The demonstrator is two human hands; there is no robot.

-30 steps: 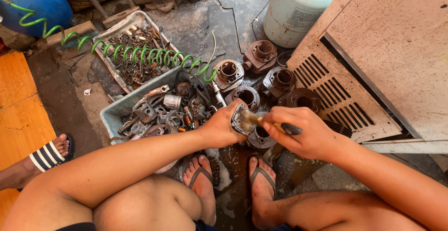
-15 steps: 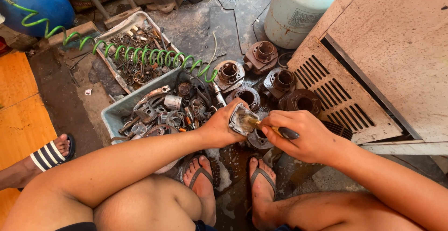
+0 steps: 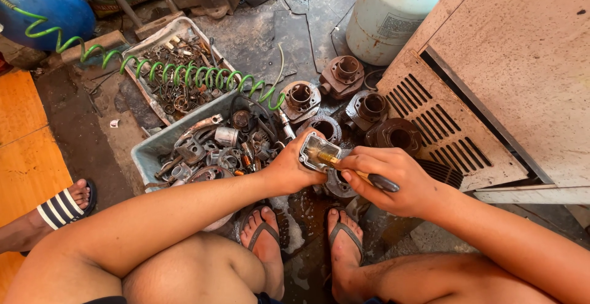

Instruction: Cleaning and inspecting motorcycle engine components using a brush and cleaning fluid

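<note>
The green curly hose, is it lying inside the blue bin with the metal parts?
No, the green curly hose stretches across the white tray of scrap and only reaches the edge of the blue bin.

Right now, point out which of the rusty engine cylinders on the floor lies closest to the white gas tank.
The reddish-brown cylinder at the top of the cluster, almost beside the white gas tank; the other four lie lower, nearer the hands.

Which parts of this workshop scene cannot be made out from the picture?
Head view only:
- Underside of the small metal cover: hidden by the left hand.
- Brush handle: wrapped by the right hand.
- White gas cylinder: top cut off by the frame edge.
- Parts in the grey tray: too jumbled to identify.
</note>
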